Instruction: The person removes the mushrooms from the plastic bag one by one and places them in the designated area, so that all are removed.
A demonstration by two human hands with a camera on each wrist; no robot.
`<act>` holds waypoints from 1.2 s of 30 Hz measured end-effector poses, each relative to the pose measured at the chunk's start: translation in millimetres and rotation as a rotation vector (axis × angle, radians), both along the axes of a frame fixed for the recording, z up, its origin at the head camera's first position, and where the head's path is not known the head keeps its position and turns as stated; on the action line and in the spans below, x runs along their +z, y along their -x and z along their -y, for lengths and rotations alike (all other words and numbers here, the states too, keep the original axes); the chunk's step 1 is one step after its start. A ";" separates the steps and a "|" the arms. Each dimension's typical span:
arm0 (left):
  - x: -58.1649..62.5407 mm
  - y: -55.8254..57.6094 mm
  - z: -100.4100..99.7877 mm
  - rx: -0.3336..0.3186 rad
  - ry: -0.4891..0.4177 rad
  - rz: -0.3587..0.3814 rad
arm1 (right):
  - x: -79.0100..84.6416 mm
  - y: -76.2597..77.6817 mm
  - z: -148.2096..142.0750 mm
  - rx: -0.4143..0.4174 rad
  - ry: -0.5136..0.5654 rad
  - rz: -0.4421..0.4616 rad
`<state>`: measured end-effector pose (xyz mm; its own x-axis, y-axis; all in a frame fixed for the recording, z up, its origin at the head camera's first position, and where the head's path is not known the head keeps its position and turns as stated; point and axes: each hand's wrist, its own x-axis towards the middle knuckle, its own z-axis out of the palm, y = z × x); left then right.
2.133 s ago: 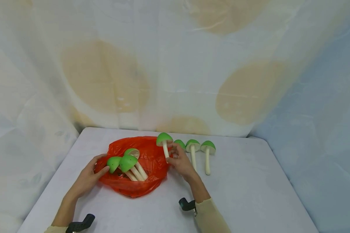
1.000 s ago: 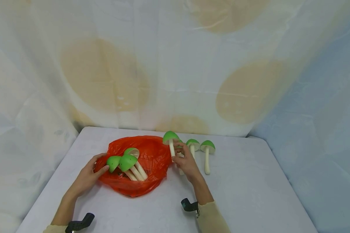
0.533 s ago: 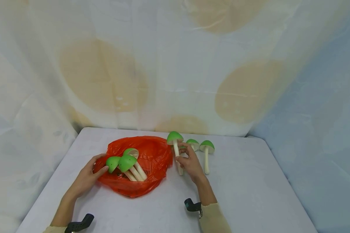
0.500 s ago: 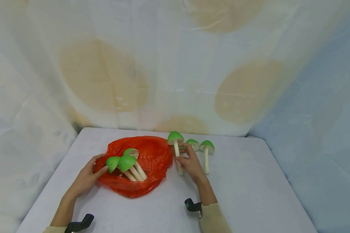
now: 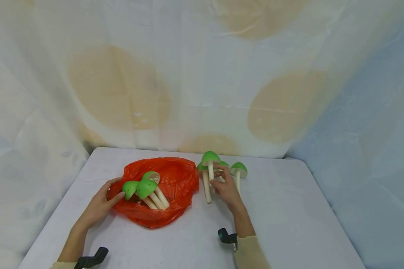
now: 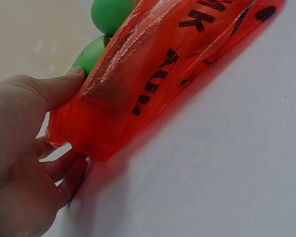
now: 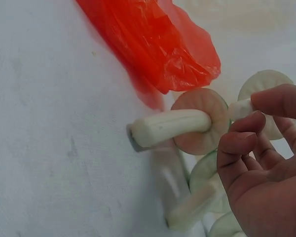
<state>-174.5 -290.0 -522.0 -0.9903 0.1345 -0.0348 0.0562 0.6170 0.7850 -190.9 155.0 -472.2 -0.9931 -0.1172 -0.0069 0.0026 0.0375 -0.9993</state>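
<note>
My left hand (image 5: 102,203) holds the left rim of a crumpled red plastic bag (image 5: 180,183), its thumb on the inner side and fingers behind the film (image 6: 113,108). Inside the bag lie three model mushrooms (image 5: 147,188) with green caps and pale stems. My right hand (image 5: 227,189) pinches another mushroom (image 5: 210,157) by its stem, cap up, over the row right of the bag. In the right wrist view that stem (image 7: 240,109) sits between thumb and fingertips. A mushroom (image 5: 207,188) lies beside the bag; the right hand partly covers another mushroom (image 5: 225,163).
At the right end of the row lies a mushroom (image 5: 239,170), its stem toward me. A white-covered table (image 5: 289,216) bears everything, with a pale patterned curtain (image 5: 202,93) behind and at the sides. Black wrist cameras (image 5: 227,236) sit at both wrists.
My right hand has carried the pinched mushroom rightward from the bag's right edge, uncovering the mushroom lying beside the bag. The left hand and the bag stay in place.
</note>
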 end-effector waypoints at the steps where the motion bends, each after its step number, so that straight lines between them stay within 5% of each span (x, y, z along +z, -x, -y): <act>1: 0.3 0.1 0.0 0.000 0.001 0.000 | -1.7 1.2 -1.2 -0.008 -0.004 -0.004; 8: 1.3 0.0 -0.1 0.000 0.002 0.002 | 2.0 3.1 -10.6 -0.046 -0.008 0.015; 15: 1.9 0.2 -0.4 -0.006 0.001 -0.009 | -20.0 13.8 -22.1 -0.093 -0.017 0.012; 36: 3.0 0.1 -1.0 -0.010 0.004 -0.006 | -27.4 5.5 -60.8 -0.279 -0.065 -0.012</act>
<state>-174.5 -289.0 -519.0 -0.9891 0.1445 -0.0298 0.0669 0.6196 0.7821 -196.4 215.8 -499.6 -0.9870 0.1605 0.0068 0.0096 0.1015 -0.9948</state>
